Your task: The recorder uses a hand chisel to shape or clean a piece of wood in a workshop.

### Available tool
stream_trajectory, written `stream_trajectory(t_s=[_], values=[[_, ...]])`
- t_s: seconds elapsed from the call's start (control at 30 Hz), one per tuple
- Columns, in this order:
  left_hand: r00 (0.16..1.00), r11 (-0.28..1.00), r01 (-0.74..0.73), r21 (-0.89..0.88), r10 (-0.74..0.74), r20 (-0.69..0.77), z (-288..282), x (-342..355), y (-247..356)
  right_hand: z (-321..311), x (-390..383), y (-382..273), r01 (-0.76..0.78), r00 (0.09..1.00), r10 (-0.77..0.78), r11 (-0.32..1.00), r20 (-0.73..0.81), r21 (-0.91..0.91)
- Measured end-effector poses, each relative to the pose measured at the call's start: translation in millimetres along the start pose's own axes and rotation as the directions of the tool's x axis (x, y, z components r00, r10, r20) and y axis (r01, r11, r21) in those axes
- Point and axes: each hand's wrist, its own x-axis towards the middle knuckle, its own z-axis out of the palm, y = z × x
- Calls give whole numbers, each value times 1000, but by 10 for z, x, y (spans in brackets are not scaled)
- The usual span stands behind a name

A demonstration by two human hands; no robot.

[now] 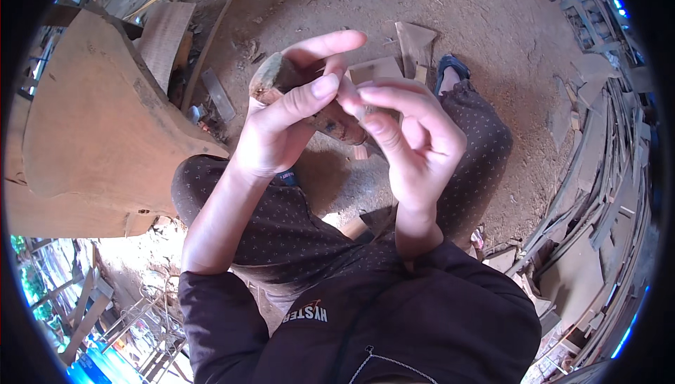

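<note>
in the head view, a person sits with knees apart over a brown, dusty earth floor (506, 4), both bare hands raised together in front of me. the left hand (288, 106) is curled around a chunky brown piece of what looks like wood (273, 78), thumb bent across it, forefinger stretched out above; the piece's rough end sticks out on the left and its darker side shows beneath the fingers. the right hand (422, 127) is partly closed, thumb and forefinger drawn close together right by the left fingertips; i cannot tell whether it grips anything. beyond the hands, a pale, angular wooden offcut (416, 43) lies on the ground near a foot in a dark sandal (452, 68). a broad tan wooden slab with a curved edge (105, 117) stands at the left, and thin grey-brown wood strips (608, 173) pile up along the right.
</note>
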Motion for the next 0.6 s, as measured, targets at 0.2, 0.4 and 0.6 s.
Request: stream_trajectory(t_s=[0.2,0.4,0.6], values=[[988,985,7,-175,21,155,-115,32,15,112,-97,-28,76,994,-62,983,88,-166],[969,970,62,-235,-2,249,-210,7,-23,192,-141,-24,103,993,-91,977,74,-185],[941,889,27,-458,131,311,-237,35,-111,233,-170,-34,126,987,-93,956,133,-265]])
